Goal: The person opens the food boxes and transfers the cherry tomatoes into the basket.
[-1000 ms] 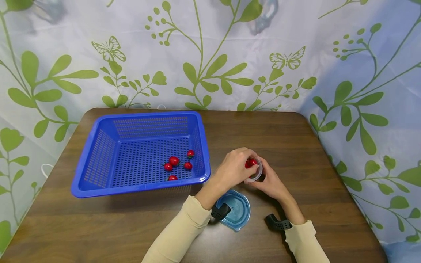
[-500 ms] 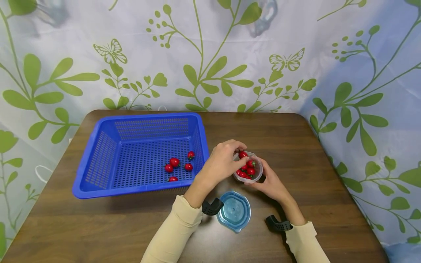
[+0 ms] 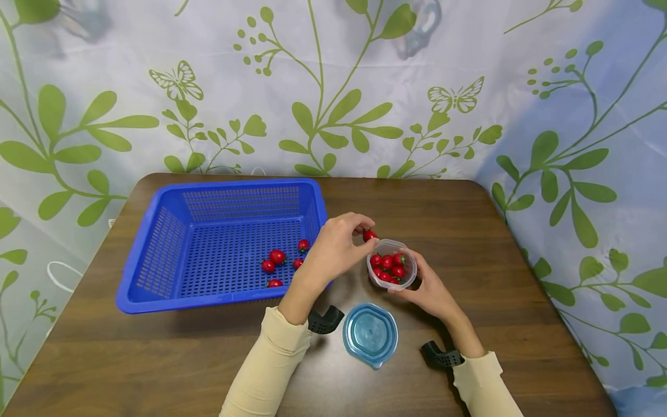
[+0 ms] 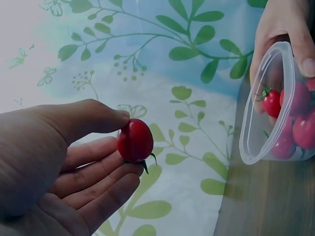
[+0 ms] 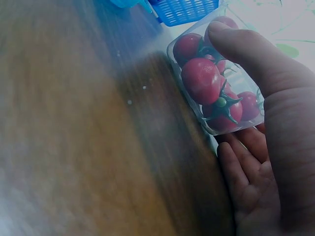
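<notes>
My left hand (image 3: 333,246) pinches a red cherry tomato (image 4: 135,140) between thumb and fingers, its green stem end pointing down in the left wrist view. It hovers just left of a small clear plastic container (image 4: 247,140), apart from its rim. Several more cherry tomatoes (image 3: 387,262) lie inside that container. My right hand (image 3: 429,288) grips the container from its right side, thumb over the near wall and fingers round the other side in the right wrist view. In front of the container, a translucent blue lid (image 3: 370,331) lies on the table.
A large blue perforated basket (image 3: 208,302) stands at the left of the brown wooden table (image 3: 156,359). Several loose cherry tomatoes (image 3: 277,256) lie in its right part. Behind the table hangs a leaf-patterned curtain (image 3: 333,87).
My left hand has drawn out of the container and moved left with a cherry tomato, uncovering the tomatoes inside. The right hand and container have stayed nearly still.
</notes>
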A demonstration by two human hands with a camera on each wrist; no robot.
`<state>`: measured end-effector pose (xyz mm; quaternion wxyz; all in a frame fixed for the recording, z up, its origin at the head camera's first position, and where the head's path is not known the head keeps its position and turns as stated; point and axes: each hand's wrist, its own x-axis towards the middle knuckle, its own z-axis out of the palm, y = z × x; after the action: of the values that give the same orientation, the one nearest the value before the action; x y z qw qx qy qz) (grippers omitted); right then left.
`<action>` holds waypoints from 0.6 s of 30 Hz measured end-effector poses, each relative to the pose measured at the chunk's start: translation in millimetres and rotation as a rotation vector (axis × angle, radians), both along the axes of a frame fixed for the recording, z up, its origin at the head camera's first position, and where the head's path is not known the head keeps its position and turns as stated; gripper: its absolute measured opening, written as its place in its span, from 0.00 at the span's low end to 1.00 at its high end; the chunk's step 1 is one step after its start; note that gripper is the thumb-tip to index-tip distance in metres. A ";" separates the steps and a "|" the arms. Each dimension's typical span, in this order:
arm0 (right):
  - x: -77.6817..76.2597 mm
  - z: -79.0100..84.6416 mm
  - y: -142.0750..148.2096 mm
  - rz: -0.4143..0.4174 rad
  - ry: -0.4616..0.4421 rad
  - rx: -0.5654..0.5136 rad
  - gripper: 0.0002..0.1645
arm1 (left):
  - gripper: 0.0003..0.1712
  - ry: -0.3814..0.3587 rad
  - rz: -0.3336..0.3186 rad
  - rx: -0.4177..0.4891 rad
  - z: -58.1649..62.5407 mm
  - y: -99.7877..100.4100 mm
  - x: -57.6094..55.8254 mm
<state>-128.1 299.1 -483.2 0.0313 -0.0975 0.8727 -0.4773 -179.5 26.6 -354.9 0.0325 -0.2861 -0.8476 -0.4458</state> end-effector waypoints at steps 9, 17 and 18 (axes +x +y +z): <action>-0.2 0.2 0.4 0.010 0.011 -0.002 0.57 | 0.15 -0.008 0.051 0.047 2.3 -12.4 -5.7; -0.5 0.2 1.2 0.011 0.005 -0.001 0.57 | 0.14 -0.005 0.071 0.089 3.0 -25.8 -10.9; -0.6 0.0 1.3 0.011 0.005 -0.001 0.57 | 0.15 -0.010 0.076 0.086 3.5 -27.8 -11.1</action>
<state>-128.7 300.4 -483.2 0.0319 -0.1034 0.8721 -0.4772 -190.7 -1.2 -351.5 0.0575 -0.2501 -0.8380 -0.4816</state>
